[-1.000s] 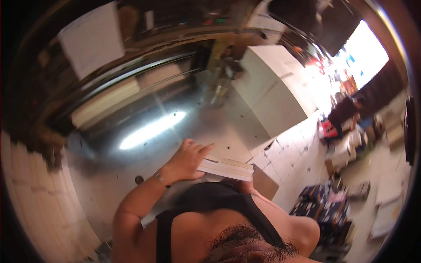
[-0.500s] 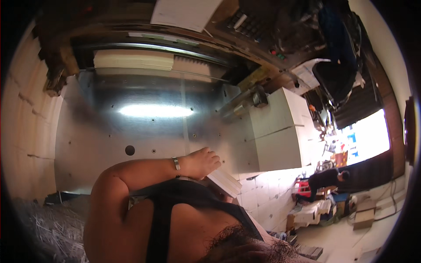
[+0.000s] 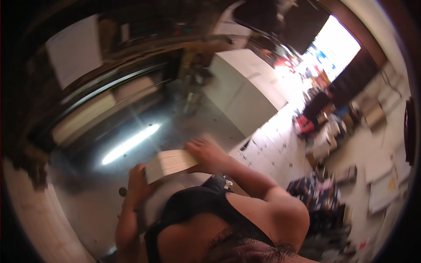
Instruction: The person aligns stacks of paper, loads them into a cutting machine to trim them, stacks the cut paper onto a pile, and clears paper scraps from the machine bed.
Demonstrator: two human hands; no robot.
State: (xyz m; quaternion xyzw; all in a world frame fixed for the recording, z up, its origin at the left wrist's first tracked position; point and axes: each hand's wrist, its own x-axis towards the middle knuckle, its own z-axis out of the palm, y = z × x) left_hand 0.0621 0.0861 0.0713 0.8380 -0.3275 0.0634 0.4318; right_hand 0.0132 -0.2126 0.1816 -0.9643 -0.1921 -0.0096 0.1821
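Observation:
A thick block of cream-coloured paper [image 3: 174, 161] is held between my two hands, in front of my body and above the metal table [image 3: 83, 206]. My left hand [image 3: 139, 176] grips its left end, with the fingers over the edge. At the opposite end my right hand [image 3: 205, 154] is closed round the block's right side. Motion blurs both hands a little, and the undersides of the block and the thumbs are partly hidden.
Beyond the table, pale paper stacks [image 3: 85, 115] lie under the bar of a cutting machine. To the right stands a large pale box-like side table [image 3: 232, 90]. A person in dark clothes [image 3: 316, 105] bends near a red stool [image 3: 303, 124], with cartons and piles around.
The block has come from the right of my body to the front, over the table. My right hand, mostly hidden before, now shows on it. The whole view has turned.

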